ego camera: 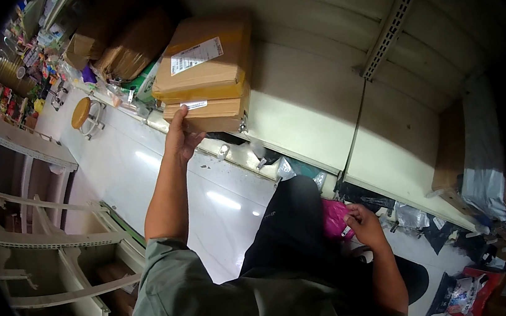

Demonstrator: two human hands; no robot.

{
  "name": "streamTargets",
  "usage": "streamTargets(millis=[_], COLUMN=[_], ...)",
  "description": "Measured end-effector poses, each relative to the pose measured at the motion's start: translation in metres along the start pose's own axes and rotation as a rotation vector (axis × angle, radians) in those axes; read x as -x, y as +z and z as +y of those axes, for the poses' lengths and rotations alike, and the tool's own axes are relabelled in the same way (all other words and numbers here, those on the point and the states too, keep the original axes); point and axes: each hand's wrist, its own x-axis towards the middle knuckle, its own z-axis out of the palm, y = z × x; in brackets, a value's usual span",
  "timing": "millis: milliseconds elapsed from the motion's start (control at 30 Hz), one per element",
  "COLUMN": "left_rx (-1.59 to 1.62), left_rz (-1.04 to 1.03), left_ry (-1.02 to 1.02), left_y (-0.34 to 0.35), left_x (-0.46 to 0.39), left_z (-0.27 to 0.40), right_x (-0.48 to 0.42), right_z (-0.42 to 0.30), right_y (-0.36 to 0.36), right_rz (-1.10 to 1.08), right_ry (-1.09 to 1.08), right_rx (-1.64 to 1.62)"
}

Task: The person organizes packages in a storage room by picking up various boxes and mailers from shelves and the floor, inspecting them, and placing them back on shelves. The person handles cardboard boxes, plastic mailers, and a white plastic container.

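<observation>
Two cardboard boxes are stacked on a pale metal shelf [294,106]. The upper box [206,76] is sealed with yellowish tape and bears a white printed label [197,55]. At the front of the lower cardboard box [225,121], my left hand [183,135] has its thumb over the face near a small label, with its fingers by the bottom edge. My right hand [364,224] pinches the edge of a pink plastic bag [333,219] beside my knee, below the shelf front. A small metal piece [346,230] shows by those fingertips; whether it is held is unclear.
Wrapped cartons [137,45] stand left of the stack. Metal hooks and plastic packets [411,215] line the shelf's lower front. A round stool [81,113] stands on the tiled floor [142,170]. Pale shelving [72,253] is at left; packages [467,292] lie at lower right.
</observation>
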Motion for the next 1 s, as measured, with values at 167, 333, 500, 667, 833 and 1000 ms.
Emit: streamTargets(millis=[167,333,500,667,833,1000], left_rx=[0.130,0.097,0.076,0.042,0.054,0.078], left_rz=[-0.068,-0.055,-0.100,-0.085,-0.132,-0.115], left_ry=[-0.049,0.010,0.033,0.029,0.061,0.067], left_y=[0.001,-0.002,-0.007,-0.010,-0.005,-0.014], left_x=[0.001,-0.002,-0.006,-0.010,-0.001,-0.018], left_z=[0.005,0.003,-0.001,-0.003,-0.001,-0.001], right_x=[0.001,0.003,0.010,0.013,0.015,0.020], right_z=[0.010,0.008,-0.008,-0.003,0.001,0.001], right_y=[0.000,0.003,0.006,0.005,0.007,0.006], right_rz=[0.007,0.039,0.035,0.068,0.068,0.089], right_ry=[0.019,-0.006,0.009,-0.025,-0.037,-0.051], right_rx=[-0.021,-0.008,0.058,0.067,0.039,0.060])
